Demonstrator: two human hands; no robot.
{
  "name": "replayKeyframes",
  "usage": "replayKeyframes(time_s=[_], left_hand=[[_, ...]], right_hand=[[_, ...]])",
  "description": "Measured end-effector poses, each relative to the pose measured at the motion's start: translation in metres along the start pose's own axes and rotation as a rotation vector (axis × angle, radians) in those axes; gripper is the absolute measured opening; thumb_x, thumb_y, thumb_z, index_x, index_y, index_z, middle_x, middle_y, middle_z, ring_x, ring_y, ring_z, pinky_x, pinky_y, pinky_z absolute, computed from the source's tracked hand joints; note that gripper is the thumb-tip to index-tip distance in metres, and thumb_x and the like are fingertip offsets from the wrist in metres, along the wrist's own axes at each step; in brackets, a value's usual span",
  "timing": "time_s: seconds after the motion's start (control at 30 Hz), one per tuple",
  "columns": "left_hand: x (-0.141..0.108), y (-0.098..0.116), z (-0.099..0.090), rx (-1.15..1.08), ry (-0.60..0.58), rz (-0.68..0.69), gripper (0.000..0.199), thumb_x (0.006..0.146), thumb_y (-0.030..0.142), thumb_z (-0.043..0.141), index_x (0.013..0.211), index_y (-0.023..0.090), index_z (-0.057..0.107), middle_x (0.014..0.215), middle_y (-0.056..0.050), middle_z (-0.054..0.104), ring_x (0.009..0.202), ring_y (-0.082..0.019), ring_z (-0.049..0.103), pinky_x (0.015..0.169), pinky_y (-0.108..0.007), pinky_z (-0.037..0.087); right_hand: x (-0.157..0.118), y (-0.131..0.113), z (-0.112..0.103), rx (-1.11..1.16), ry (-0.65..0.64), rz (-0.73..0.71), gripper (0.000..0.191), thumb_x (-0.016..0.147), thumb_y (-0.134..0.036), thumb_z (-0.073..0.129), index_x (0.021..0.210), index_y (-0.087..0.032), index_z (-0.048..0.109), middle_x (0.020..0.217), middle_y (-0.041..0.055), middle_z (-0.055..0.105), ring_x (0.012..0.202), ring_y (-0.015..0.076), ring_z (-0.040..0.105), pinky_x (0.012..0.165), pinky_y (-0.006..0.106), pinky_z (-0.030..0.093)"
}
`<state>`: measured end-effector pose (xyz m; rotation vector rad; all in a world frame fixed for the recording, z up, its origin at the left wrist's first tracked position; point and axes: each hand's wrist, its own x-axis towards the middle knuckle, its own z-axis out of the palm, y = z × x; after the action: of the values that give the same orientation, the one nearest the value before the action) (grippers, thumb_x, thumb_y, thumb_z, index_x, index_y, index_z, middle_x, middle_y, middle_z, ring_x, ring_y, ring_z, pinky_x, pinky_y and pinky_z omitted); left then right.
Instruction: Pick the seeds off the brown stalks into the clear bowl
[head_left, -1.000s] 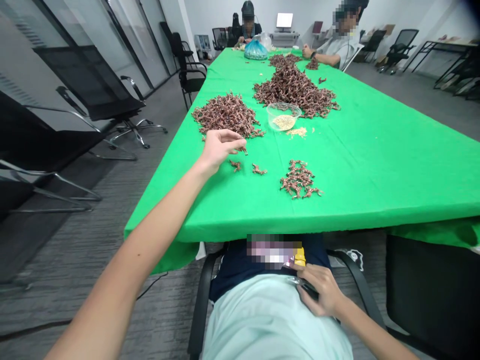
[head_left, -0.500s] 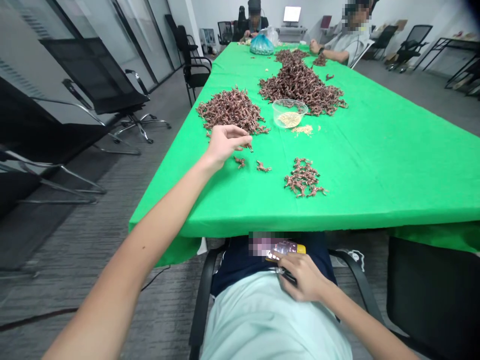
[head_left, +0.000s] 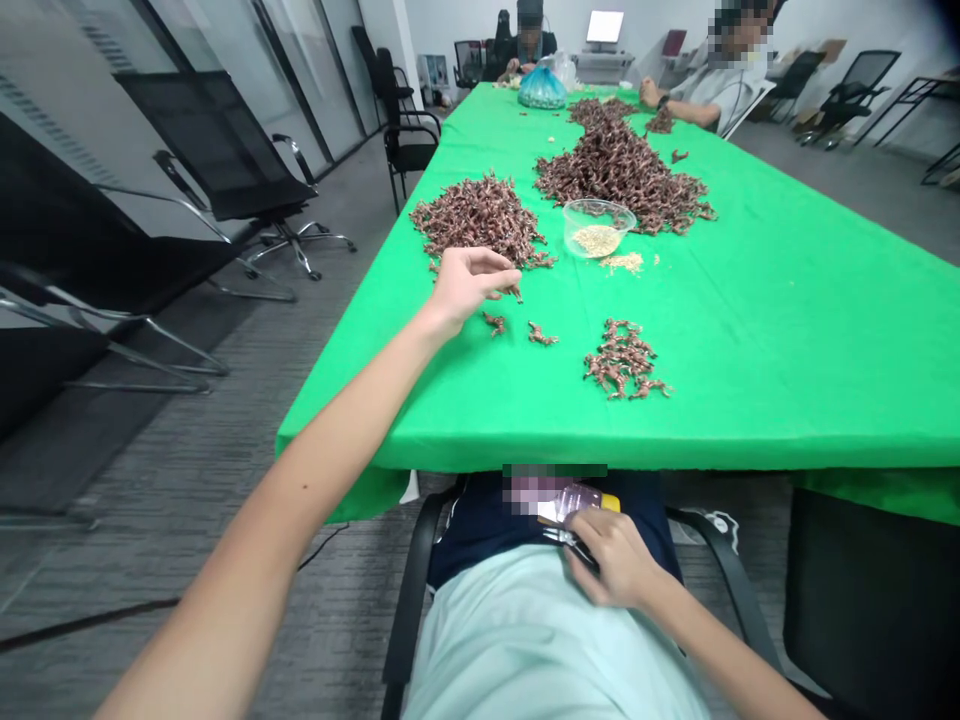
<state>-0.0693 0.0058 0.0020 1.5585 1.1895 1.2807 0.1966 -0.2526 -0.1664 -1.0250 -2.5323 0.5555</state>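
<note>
My left hand (head_left: 474,285) is over the green table, at the near edge of a pile of small brown figures (head_left: 480,215); its fingers are pinched on one brown figure (head_left: 516,293). Two loose figures (head_left: 541,334) lie just in front of it, and a small group of figures (head_left: 621,360) lies farther right. In my lap, my right hand (head_left: 611,555) is closed around a dark-handled tool (head_left: 574,545) with a metal tip. Beside that hand lies a clear item with a yellow end (head_left: 592,500).
A clear bowl (head_left: 598,230) with pale bits stands before a larger brown pile (head_left: 622,170). Farther back is a blue bag (head_left: 541,88). Two people sit at the table's far part. Black chairs (head_left: 217,150) stand at left, another (head_left: 874,600) at right.
The whole view has shifted slightly, so the table appears farther right. My left hand keeps its pinch near the pile. The tool's metal tip in my right hand shows more clearly.
</note>
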Motion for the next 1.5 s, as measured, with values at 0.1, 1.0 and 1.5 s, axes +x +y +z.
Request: replayKeyframes(time_s=[0.1,1.0,1.5], left_hand=[[0.000,-0.001,0.000,0.007,-0.004,0.004,0.028,0.063,0.035,0.082,0.079,0.016,0.069,0.078,-0.007,0.073,0.074,-0.018,0.069,0.064,-0.029,0.055],[0.001,-0.001,0.004,0.014,-0.022,0.006,0.028,0.063,0.036,0.083,0.079,0.017,0.070,0.077,-0.007,0.073,0.073,-0.019,0.069,0.062,-0.029,0.055],[0.000,0.000,0.004,-0.007,-0.013,-0.019,0.026,0.063,0.026,0.083,0.082,0.014,0.069,0.078,-0.010,0.072,0.076,-0.021,0.070,0.065,-0.031,0.055]], right_hand=[[0.003,-0.001,0.003,0.011,-0.016,0.002,0.004,0.085,-0.023,0.049,0.085,-0.019,0.050,0.074,0.0040,0.058,0.067,0.0173,0.052,0.063,0.030,0.030],[-0.006,-0.018,0.018,-0.013,-0.065,0.005,0.012,0.084,-0.025,0.051,0.094,-0.018,0.054,0.131,0.0152,0.061,0.079,0.0210,0.064,0.071,0.034,0.047],[0.003,-0.012,0.026,0.050,-0.051,0.082,0.014,0.083,-0.024,0.052,0.097,-0.020,0.052,0.120,0.0120,0.066,0.076,0.0197,0.062,0.068,0.032,0.044]])
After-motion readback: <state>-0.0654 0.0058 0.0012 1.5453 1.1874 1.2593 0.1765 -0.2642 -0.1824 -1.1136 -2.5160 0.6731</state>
